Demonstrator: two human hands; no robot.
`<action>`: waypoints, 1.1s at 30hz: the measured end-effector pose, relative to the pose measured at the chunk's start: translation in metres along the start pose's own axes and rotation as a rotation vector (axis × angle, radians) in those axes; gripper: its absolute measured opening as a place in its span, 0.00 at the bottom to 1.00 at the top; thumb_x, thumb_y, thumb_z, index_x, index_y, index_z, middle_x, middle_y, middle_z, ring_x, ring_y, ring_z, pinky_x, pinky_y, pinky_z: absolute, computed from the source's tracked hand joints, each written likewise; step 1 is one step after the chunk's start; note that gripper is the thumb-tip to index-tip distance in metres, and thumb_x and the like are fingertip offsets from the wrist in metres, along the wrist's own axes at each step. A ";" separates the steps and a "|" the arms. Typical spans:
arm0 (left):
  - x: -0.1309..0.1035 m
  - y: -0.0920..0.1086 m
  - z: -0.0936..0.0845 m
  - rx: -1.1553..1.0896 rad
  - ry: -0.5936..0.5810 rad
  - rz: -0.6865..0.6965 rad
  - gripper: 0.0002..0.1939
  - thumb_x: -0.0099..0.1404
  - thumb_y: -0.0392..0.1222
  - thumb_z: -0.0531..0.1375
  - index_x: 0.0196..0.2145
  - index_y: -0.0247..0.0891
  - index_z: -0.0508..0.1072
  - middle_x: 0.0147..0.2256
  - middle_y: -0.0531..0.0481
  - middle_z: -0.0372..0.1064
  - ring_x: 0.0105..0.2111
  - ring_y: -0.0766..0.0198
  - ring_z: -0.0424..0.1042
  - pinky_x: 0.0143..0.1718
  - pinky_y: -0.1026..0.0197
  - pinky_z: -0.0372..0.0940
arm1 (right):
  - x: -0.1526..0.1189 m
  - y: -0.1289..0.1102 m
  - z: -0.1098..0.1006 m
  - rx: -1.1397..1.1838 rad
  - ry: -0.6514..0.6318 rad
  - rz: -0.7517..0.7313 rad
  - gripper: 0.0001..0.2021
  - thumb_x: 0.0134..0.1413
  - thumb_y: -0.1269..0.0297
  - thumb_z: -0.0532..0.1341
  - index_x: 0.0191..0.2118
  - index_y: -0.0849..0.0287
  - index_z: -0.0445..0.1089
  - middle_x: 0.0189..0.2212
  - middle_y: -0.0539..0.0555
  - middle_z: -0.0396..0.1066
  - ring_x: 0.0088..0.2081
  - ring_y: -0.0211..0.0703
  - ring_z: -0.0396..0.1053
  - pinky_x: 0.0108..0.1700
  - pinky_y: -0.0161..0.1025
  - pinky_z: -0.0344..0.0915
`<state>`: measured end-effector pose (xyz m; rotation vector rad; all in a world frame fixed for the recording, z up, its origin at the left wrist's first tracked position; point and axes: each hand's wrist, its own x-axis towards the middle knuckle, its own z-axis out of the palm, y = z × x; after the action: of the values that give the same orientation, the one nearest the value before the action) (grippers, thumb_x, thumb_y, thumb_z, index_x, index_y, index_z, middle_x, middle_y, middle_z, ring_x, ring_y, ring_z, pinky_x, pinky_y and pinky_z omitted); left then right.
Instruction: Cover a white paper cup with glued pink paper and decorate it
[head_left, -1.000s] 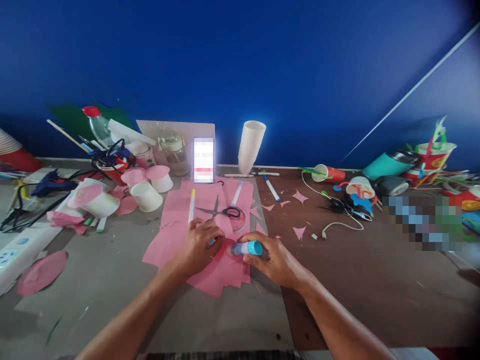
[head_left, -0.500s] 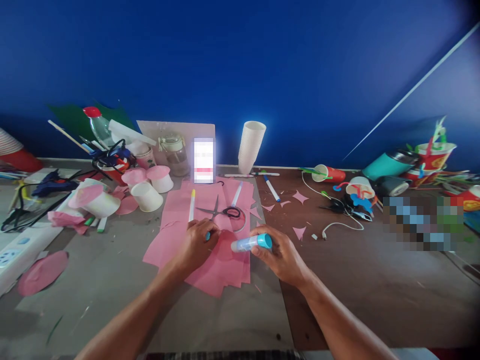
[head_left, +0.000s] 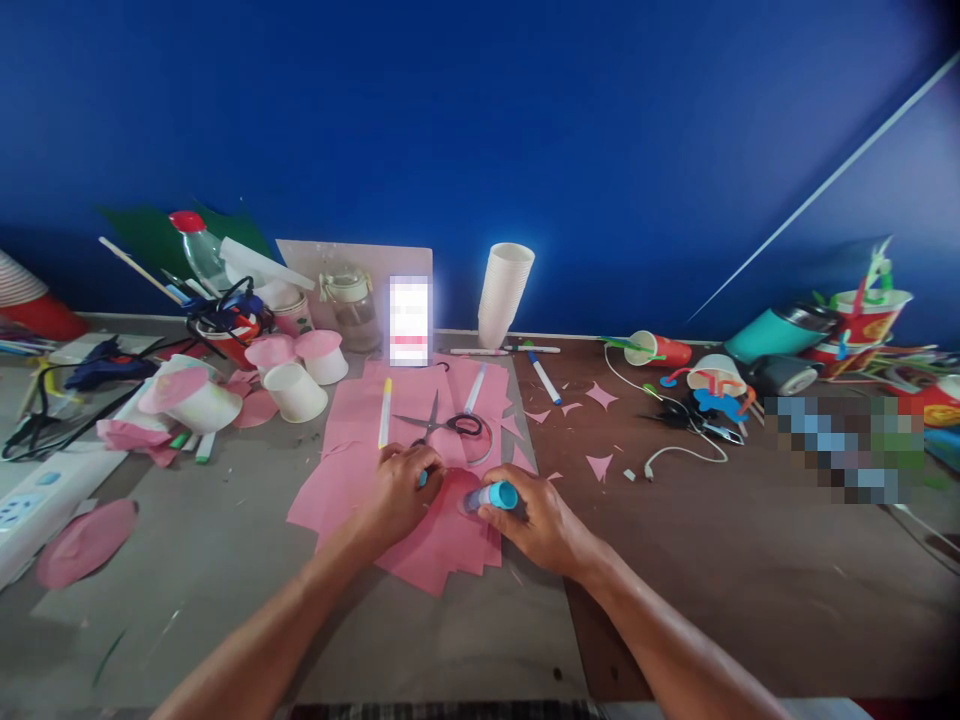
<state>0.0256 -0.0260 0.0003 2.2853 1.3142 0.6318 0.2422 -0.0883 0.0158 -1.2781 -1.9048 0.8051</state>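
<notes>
My right hand (head_left: 536,515) is closed round a glue stick (head_left: 491,497) with a clear barrel and a blue base. The stick tilts, its far end down at a darker pink paper disc (head_left: 451,492). My left hand (head_left: 405,490) is closed on the small blue glue stick cap (head_left: 424,477), and its fingertips rest at the disc's left edge. Under both lie layered sheets of pink paper (head_left: 420,555). Just beyond the hands, open scissors (head_left: 442,424) with black handles lie on the sheets, between a yellow-capped marker (head_left: 385,412) and a second marker (head_left: 475,388).
White paper cups (head_left: 294,391), some with pink discs on them, stand at the left near a power strip (head_left: 45,500). A tall stack of cups (head_left: 506,295) stands by the wall. Pink scraps (head_left: 600,396), a cable (head_left: 686,455) and a teal bottle (head_left: 769,335) lie to the right.
The glue stick has swung more upright, its base turning toward me, and my right hand has shifted slightly left. My left hand still holds the cap beside the disc.
</notes>
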 end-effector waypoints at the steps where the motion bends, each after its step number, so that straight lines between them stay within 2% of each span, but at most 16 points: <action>1: 0.000 0.000 -0.001 0.000 -0.010 -0.004 0.10 0.67 0.39 0.53 0.29 0.40 0.70 0.29 0.52 0.76 0.29 0.61 0.72 0.46 0.53 0.57 | 0.000 0.000 0.001 0.013 -0.002 0.018 0.07 0.60 0.60 0.61 0.40 0.56 0.69 0.32 0.53 0.73 0.31 0.43 0.68 0.34 0.38 0.65; 6: 0.001 -0.002 -0.005 0.011 -0.066 -0.024 0.10 0.67 0.40 0.52 0.29 0.41 0.70 0.28 0.53 0.76 0.29 0.61 0.71 0.46 0.53 0.58 | -0.001 0.002 0.006 0.059 0.002 0.046 0.07 0.60 0.60 0.60 0.40 0.56 0.69 0.31 0.51 0.73 0.30 0.41 0.67 0.35 0.36 0.65; 21: 0.002 -0.004 -0.009 0.003 -0.102 -0.003 0.12 0.68 0.43 0.53 0.30 0.41 0.72 0.27 0.53 0.75 0.29 0.61 0.71 0.44 0.56 0.61 | 0.007 -0.006 0.024 0.188 -0.025 0.024 0.10 0.59 0.58 0.63 0.42 0.59 0.72 0.34 0.54 0.76 0.32 0.41 0.70 0.34 0.36 0.66; 24: 0.003 -0.005 -0.013 -0.004 -0.101 -0.001 0.11 0.67 0.41 0.53 0.29 0.41 0.71 0.26 0.53 0.74 0.28 0.61 0.70 0.40 0.58 0.61 | 0.007 -0.002 0.017 0.227 0.021 0.033 0.12 0.56 0.56 0.65 0.42 0.58 0.73 0.35 0.54 0.76 0.34 0.43 0.71 0.36 0.37 0.67; 28: 0.004 -0.006 -0.015 -0.042 -0.126 -0.014 0.10 0.66 0.39 0.52 0.28 0.41 0.70 0.23 0.55 0.72 0.25 0.63 0.69 0.37 0.60 0.61 | 0.006 0.005 -0.003 0.336 0.196 0.113 0.16 0.57 0.49 0.65 0.40 0.57 0.74 0.32 0.52 0.74 0.31 0.41 0.68 0.33 0.36 0.66; 30: 0.003 -0.007 -0.015 -0.038 -0.110 -0.008 0.07 0.65 0.38 0.53 0.33 0.41 0.71 0.27 0.54 0.74 0.28 0.62 0.71 0.40 0.59 0.63 | 0.006 0.007 -0.011 0.351 0.213 0.126 0.18 0.56 0.46 0.65 0.38 0.58 0.74 0.29 0.50 0.71 0.28 0.39 0.65 0.31 0.35 0.64; 33: 0.001 -0.008 -0.013 -0.021 -0.107 0.001 0.10 0.64 0.37 0.54 0.42 0.42 0.73 0.30 0.53 0.77 0.32 0.60 0.75 0.47 0.55 0.63 | 0.006 0.006 -0.015 0.339 0.177 0.122 0.19 0.55 0.44 0.65 0.37 0.58 0.73 0.26 0.49 0.69 0.27 0.38 0.63 0.30 0.35 0.62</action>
<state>0.0133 -0.0198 0.0067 2.2697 1.2514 0.5140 0.2557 -0.0790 0.0203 -1.2161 -1.4876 0.9945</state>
